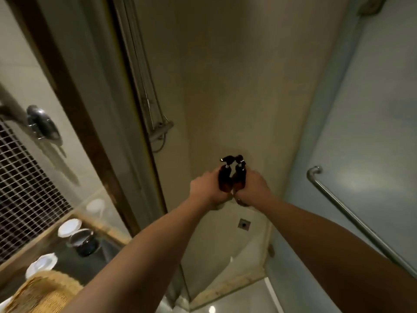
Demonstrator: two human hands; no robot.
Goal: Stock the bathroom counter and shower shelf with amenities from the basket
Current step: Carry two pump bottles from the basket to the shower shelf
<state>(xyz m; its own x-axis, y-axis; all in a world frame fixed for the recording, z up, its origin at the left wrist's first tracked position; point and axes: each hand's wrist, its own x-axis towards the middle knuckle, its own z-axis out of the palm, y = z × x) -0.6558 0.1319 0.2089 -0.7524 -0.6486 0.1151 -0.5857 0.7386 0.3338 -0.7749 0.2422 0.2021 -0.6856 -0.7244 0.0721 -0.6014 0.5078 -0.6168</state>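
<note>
ME: While I reach into the shower stall, I carry 2 brown pump bottles, the left bottle (224, 181) and the right bottle (239, 178). They are upright, side by side in the air before the far corner, with their black pump heads almost touching.

HELPER: How do your hands sit on them?

ME: My left hand (206, 190) curls its fingers round the left bottle and my right hand (253, 188) curls round the right bottle. Each grips 1 bottle from the outer side. Both arms stretch out nearly straight and converge ahead of me.

HELPER: Which step is this?

ME: The shower-shelf part, I judge. I can't make out the shelf itself; my hands may hide it. Next I need to bring both bottles down with their bases flat, then let go 1 at a time so neither tips.

HELPER: And around you?

ME: The basket (42, 292) sits at my lower left by the counter (65, 267), near a dark jar (84, 241). A grab bar (352, 220) runs along the glass on my right.
</note>
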